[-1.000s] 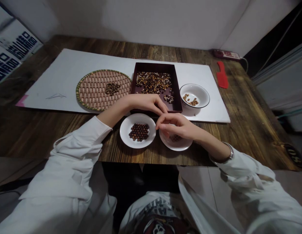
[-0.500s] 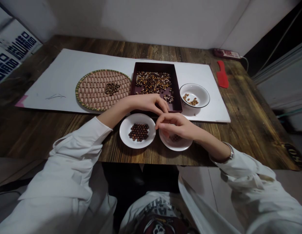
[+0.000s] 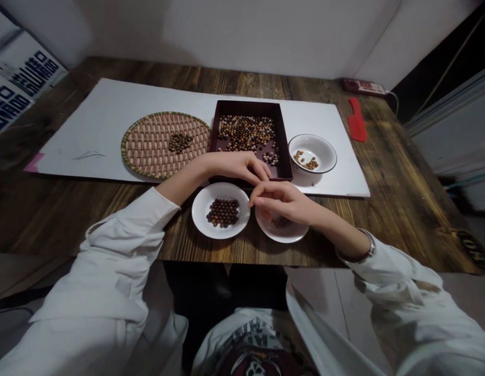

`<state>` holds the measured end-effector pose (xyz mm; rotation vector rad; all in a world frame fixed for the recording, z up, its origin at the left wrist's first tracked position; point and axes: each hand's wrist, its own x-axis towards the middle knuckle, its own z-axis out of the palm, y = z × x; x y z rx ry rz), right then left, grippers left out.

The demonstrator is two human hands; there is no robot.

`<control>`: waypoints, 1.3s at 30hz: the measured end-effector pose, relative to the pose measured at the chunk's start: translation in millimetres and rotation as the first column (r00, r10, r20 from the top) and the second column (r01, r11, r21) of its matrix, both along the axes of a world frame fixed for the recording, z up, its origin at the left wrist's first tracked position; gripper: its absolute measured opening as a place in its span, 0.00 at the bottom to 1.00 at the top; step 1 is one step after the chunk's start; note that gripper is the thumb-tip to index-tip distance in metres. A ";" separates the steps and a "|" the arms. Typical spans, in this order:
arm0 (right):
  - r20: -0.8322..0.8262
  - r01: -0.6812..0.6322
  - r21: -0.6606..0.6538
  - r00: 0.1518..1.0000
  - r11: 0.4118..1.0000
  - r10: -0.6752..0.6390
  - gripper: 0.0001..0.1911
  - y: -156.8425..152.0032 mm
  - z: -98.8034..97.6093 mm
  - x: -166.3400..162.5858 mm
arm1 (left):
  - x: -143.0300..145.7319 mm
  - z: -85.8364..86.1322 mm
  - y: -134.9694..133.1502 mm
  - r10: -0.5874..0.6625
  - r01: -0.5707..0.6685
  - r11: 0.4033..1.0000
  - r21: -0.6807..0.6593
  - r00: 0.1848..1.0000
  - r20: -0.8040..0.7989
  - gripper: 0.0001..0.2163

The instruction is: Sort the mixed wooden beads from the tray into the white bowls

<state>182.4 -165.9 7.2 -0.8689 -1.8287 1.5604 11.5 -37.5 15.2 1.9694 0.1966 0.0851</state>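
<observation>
Beads (image 3: 222, 213) lie nearest the hands, in a dark heap on a white plate (image 3: 200, 219), with a few more half hidden on a second white plate (image 3: 295, 235). The right hand (image 3: 283, 203) curls narrowly above that second plate and blocks part of the view; whether its fingertips (image 3: 255, 201) hold a bead, I cannot tell. The left hand (image 3: 236, 167) reaches the near wall of a maroon tray (image 3: 246, 107), its fingers (image 3: 261, 173) bent and close together, and nothing held shows there. Both plates sit at the table edge, at 7 and 5 o'clock from the hands, placed within a short reach. At 12 o'clock, the tray holds mixed brown and pale beads (image 3: 246, 133). At 10 o'clock, a round woven sieve (image 3: 148, 151) carries a small dark pile of beads (image 3: 179, 142), just beyond the left forearm (image 3: 183, 183). At 2 o'clock, a white enamel bowl (image 3: 320, 149) holds a scattering of beads (image 3: 305, 161). Farther out, a red plastic scraper (image 3: 357, 120) lies on the wooden table (image 3: 70, 209).
</observation>
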 end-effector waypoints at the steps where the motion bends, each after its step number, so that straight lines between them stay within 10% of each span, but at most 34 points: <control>1: -0.001 0.001 0.001 1.000 1.000 -0.001 0.14 -0.1 -0.1 0.0 | 0.1 -0.5 0.0 0.005 -0.005 1.000 -0.002 1.000 0.005 0.10; 39: -0.024 0.001 0.009 1.000 1.000 -0.001 0.13 0.0 -2.7 -0.9 | 0.7 -6.9 -2.3 0.047 -0.048 0.998 0.039 0.999 0.008 0.09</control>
